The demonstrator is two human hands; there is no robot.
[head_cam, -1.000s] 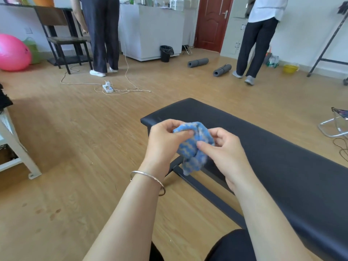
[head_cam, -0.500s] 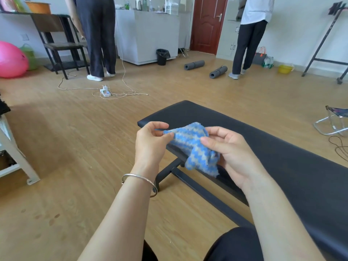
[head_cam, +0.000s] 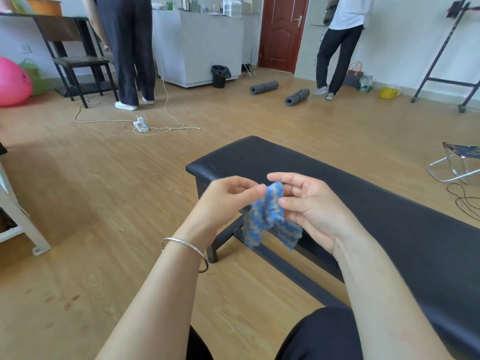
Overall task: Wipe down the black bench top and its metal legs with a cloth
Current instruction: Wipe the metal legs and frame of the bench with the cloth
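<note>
Blue-and-grey cloth (head_cam: 270,216), held in the air between both my hands just above the near-left edge of the black bench (head_cam: 389,229), not touching it. Left hand (head_cam: 223,201): thumb and fingertips pinched on one top corner. Right hand (head_cam: 309,206): thumb pressing the cloth, fingers half spread. I judge I hold it so to unfold it for wiping. Metal legs (head_cam: 223,240) below, unwiped.

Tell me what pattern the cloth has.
Blue and grey zigzag stripes on the cloth, seen in the head view.
</note>
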